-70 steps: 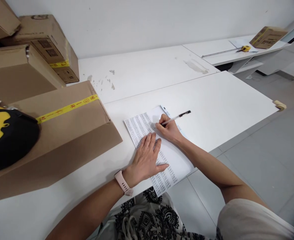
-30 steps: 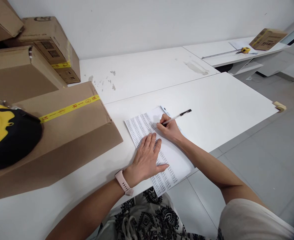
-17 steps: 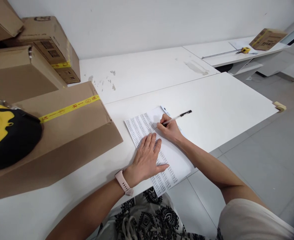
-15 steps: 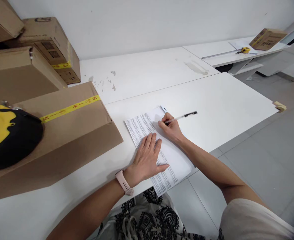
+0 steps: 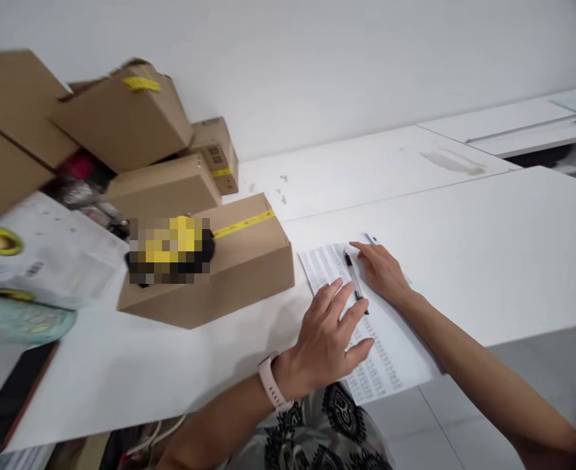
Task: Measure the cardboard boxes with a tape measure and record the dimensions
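Note:
A sheet of paper [image 5: 390, 356] lies near the table's front edge, with rows of small dark writing along its left side and blank white on its right. On it rests a black-and-clear pen [image 5: 351, 269], out of both hands. My left hand [image 5: 324, 336] is over the sheet's left part, fingers spread, fingertips close to the pen's lower end; whether they touch it I cannot tell. My right hand [image 5: 383, 271] is at the sheet's upper right, index finger stretched toward the pen's upper end, nothing visible in it. A pink watch band [image 5: 272, 382] circles my left wrist.
Left of the paper stands a taped cardboard box [image 5: 248, 281], with a pixelated yellow-and-black object [image 5: 175, 245] on top. More cardboard boxes [image 5: 131, 121] are piled behind. White packages [image 5: 53, 248] and a dark flat item [image 5: 16, 398] lie at the far left.
My right hand has let go of the pen, which now lies on the paper. My left hand's fingers have lifted and spread. The view has swung left, showing more boxes and packages.

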Motion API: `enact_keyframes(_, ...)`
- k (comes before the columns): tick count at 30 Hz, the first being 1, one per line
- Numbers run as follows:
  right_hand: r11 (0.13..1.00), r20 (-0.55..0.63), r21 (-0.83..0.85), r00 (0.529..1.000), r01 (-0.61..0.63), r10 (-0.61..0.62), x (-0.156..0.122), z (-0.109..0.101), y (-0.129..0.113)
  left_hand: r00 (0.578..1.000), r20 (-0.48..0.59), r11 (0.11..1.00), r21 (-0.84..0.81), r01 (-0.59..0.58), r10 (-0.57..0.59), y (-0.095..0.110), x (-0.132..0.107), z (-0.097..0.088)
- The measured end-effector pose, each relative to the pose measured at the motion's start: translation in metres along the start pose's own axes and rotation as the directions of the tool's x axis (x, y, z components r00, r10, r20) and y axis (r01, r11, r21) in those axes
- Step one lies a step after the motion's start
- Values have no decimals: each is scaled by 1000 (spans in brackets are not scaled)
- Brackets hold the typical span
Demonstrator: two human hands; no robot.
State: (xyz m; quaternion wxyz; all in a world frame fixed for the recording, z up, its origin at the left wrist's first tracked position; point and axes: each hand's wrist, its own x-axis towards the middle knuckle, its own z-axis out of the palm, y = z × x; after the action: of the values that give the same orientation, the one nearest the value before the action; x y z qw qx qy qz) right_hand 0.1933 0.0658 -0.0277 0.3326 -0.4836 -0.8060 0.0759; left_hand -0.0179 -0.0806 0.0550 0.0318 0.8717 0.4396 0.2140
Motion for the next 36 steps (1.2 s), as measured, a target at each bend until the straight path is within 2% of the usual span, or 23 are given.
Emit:
enact_keyframes(1, 1000, -23, 4, 1000, -3, 3, 0, 2, 2, 987, -156, 999, 17, 33, -30, -2, -9, -20)
enact_keyframes(2, 1000, -39, 8, 999, -6, 7, 0, 3, 3, 942, -326, 994, 46, 96, -76, -6, -17, -42)
enact_keyframes(3, 1000, -53, 10, 999, -14, 15, 0, 3, 4, 868, -480, 979, 80, 186, -126, -13, -26, -64)
enact_keyframes(4, 1000, -61, 9, 998, -25, 26, 0, 3, 5, 773, -614, 953, 110, 282, -158, -22, -33, -86)
enact_keyframes(5, 999, -64, 9, 997, -38, 39, 0, 3, 5, 681, -714, 922, 136, 362, -162, -34, -39, -106)
enact_keyframes(6, 998, -62, 6, 997, -55, 55, 0, 2, 4, 614, -774, 893, 158, 420, -152, -47, -43, -124)
enact_keyframes(7, 997, -58, 2, 995, -76, 76, 1, 1, 2, 587, -786, 861, 148, 486, -196, -60, -44, -138)
enact_keyframes(9, 993, -40, -4, 992, -120, 120, 2, -1, -2, 577, -730, 788, 87, 609, -366, -83, -43, -156)
enact_keyframes(11, 987, -16, 1, 987, -160, 160, 5, -4, -5, 584, -612, 724, 27, 690, -533, -100, -38, -163)
enact_keyframes(13, 980, 19, 29, 981, -195, 194, 7, -9, -10, 569, -563, 704, -33, 710, -600, -107, -35, -162)
enact_keyframes(15, 969, 46, 74, 972, -235, 232, 10, -16, -18, 535, -609, 743, -138, 655, -585, -109, -39, -160)
enact_keyframes(17, 958, 70, 138, 967, -251, 244, 11, -25, -31, 489, -679, 814, -297, 499, -548, -107, -53, -160)
enact_keyframes(19, 944, 108, 235, 972, -230, 210, 11, -34, -51, 440, -726, 849, -467, 249, -528, -104, -76, -162)
enact_keyframes(22, 885, 231, 413, 965, -213, 124, 14, -39, -86, 350, -732, 754, -650, -99, -585, -100, -118, -167)
enact_keyframes(24, 828, 329, 502, 941, -251, 86, 19, -34, -107, 323, -687, 654, -724, -220, -652, -99, -142, -166)
enact_keyframes(28, 728, 455, 593, 889, -345, 51, 30, -11, -136, 345, -510, 452, -859, -239, -788, -106, -167, -153)
enact_keyframes(31, 658, 463, 685, 884, -311, -65, 33, -4, -153, 361, -392, 329, -917, -224, -846, -114, -172, -142)
enact_keyframes(33, 644, 439, 716, 891, -269, -116, 32, -12, -164, 371, -363, 298, -928, -224, -855, -115, -171, -143)
enact_keyframes(36, 729, 365, 650, 930, -214, -53, 30, -39, -180, 388, -398, 321, -914, -249, -832, -107, -168, -160)
